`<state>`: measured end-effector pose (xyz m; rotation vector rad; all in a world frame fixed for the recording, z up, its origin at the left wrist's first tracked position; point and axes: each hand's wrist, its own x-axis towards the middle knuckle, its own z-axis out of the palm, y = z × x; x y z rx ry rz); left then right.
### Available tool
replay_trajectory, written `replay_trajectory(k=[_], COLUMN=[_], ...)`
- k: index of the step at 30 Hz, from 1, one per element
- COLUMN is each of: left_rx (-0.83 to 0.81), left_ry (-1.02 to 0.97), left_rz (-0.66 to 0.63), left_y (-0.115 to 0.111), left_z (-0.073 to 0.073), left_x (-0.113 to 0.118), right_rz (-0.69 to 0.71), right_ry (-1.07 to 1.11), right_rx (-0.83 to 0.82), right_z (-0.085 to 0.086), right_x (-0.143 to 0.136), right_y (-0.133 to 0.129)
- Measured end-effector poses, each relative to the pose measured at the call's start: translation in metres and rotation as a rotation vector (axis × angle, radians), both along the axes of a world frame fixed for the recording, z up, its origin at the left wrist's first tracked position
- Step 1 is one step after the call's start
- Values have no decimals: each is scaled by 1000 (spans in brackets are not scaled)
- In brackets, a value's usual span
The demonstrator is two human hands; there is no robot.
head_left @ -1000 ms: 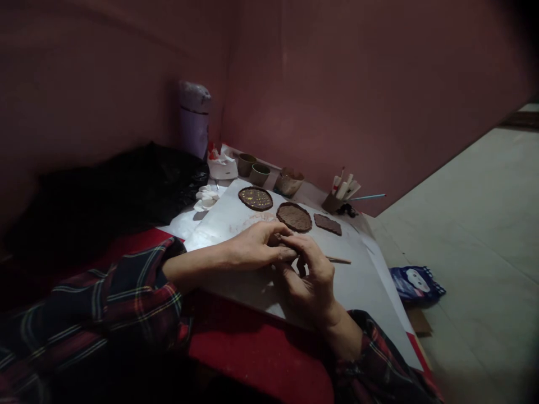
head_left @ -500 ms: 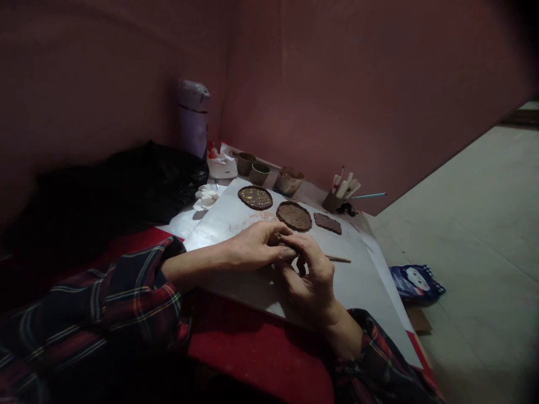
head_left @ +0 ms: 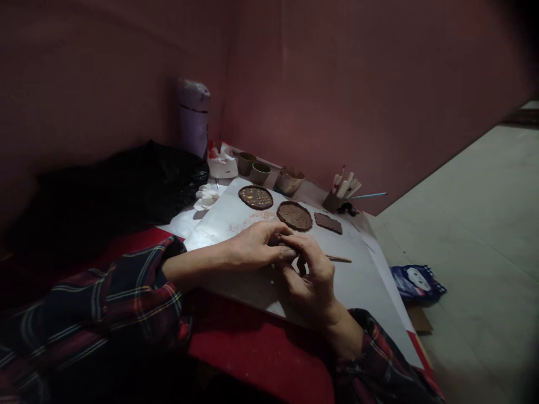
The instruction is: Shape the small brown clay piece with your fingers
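Note:
Over the white sheet (head_left: 362,280), my left hand (head_left: 255,245) and my right hand (head_left: 314,275) meet around a small piece of brown clay (head_left: 275,239). Fingers of both hands are curled onto it, and they hide most of its shape. Beyond the hands lie a round brown clay disc with a raised rim (head_left: 295,216) and a small rectangular clay slab (head_left: 328,223). A second disc, dotted with yellow (head_left: 255,197), is farther back. Just right of my right hand, a thin wooden stick (head_left: 340,259) rests on the sheet, partly covered.
Along the wall stand two small cups (head_left: 261,174), a smeared bowl (head_left: 289,181) and a holder with brushes and sticks (head_left: 332,201). Crumpled tissue (head_left: 206,197), a black bag (head_left: 109,191) and a purple bottle (head_left: 194,126) are left. A blue packet (head_left: 416,282) lies right.

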<state>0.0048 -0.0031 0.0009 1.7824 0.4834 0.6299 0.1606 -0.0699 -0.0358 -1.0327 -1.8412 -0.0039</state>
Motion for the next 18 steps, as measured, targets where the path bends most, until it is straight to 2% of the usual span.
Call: replay_trajectory(k=[18], left_rx=[-111], left_ry=[-82], left_rz=[-34], left_y=[1], left_z=[-4], left_x=[0], right_rz=[4], right_ry=[-6], right_rx=[13], right_z=[-1], right_x=[0], right_y=[0])
